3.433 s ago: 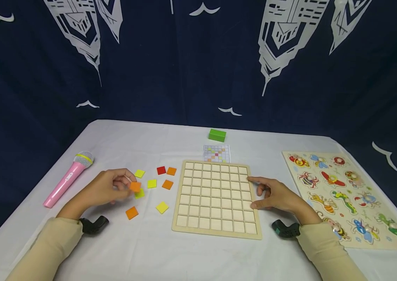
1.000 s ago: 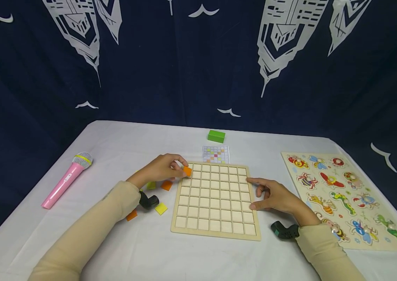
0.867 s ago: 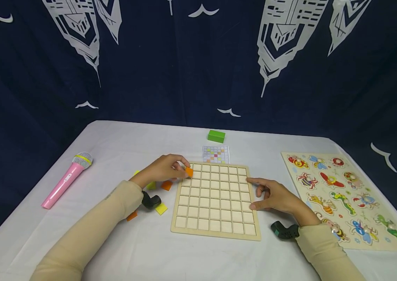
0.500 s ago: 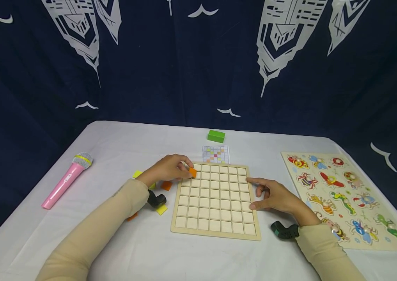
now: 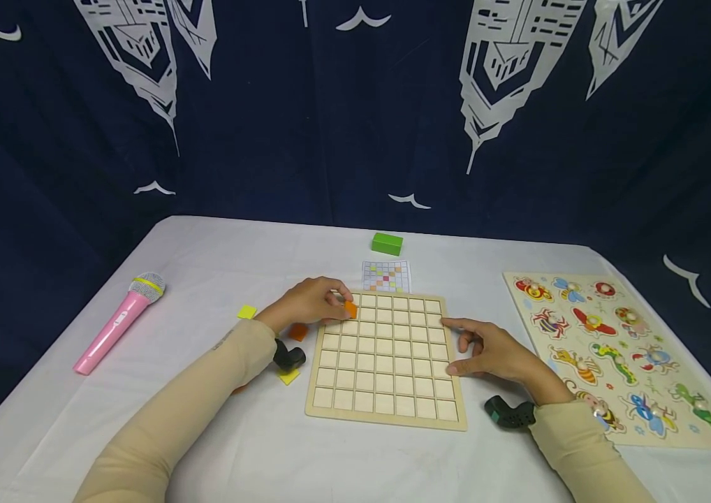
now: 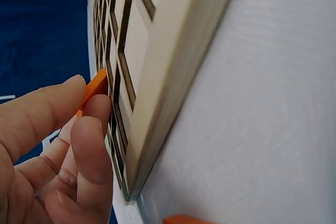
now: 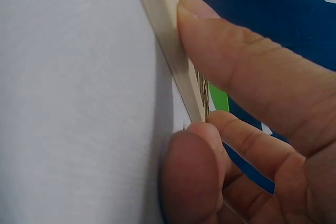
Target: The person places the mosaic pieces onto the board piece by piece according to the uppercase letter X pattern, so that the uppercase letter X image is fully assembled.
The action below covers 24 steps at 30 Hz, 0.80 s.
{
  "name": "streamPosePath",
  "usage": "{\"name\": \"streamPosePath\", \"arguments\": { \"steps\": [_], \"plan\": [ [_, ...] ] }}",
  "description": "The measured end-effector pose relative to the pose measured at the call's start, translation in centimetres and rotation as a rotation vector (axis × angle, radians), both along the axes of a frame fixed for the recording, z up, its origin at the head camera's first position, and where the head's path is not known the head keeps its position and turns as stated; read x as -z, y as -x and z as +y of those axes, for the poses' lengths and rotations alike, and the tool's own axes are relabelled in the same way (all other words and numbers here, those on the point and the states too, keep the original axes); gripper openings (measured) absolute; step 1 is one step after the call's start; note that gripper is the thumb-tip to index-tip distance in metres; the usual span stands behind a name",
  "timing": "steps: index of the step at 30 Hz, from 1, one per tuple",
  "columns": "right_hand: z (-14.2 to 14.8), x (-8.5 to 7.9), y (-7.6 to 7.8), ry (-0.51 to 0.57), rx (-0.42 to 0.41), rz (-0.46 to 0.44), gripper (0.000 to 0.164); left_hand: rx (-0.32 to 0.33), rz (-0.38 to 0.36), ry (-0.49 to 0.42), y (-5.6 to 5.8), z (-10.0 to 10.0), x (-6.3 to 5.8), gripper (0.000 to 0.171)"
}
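In the head view, my left hand (image 5: 313, 300) pinches an orange square tile (image 5: 351, 309) between thumb and fingertips. The tile is over the upper left squares of a wooden grid board (image 5: 387, 418). Seen from the left wrist, the orange tile (image 6: 96, 87) stands tilted at the grid; whether it touches a square I cannot tell. My right hand (image 5: 487, 349) rests against the board's right edge, with thumb and index fingertip touching it. Loose tiles lie left of the board: a yellow tile (image 5: 246, 311), an orange tile (image 5: 297, 332) and another yellow tile (image 5: 289, 376). My left arm hides others.
Behind the board lie a printed colour-grid card (image 5: 386, 276) and a green block (image 5: 387, 244). A pink microphone (image 5: 121, 321) is at the far left. An insect picture puzzle board (image 5: 619, 349) takes up the right side. Black wrist devices sit by both cuffs.
My left hand has carried the orange tile from the loose tiles on the left to over the board, then edged slightly right. My right hand stays at the board's edge.
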State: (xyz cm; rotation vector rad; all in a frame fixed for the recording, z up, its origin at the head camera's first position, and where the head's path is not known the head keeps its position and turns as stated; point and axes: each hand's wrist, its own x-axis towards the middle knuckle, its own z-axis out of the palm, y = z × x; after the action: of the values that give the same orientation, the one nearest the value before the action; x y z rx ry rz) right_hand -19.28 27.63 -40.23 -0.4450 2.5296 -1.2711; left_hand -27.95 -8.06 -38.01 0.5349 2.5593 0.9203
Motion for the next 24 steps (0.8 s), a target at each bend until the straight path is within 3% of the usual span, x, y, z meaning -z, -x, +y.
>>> {"name": "streamPosePath", "arguments": {
  "steps": [24],
  "plan": [
    [0.05, -0.23, -0.14, 0.015, -0.011, -0.007, 0.086, -0.004, 0.066, 0.139, -0.4, 0.51, -0.39, 0.034]
  ]
}}
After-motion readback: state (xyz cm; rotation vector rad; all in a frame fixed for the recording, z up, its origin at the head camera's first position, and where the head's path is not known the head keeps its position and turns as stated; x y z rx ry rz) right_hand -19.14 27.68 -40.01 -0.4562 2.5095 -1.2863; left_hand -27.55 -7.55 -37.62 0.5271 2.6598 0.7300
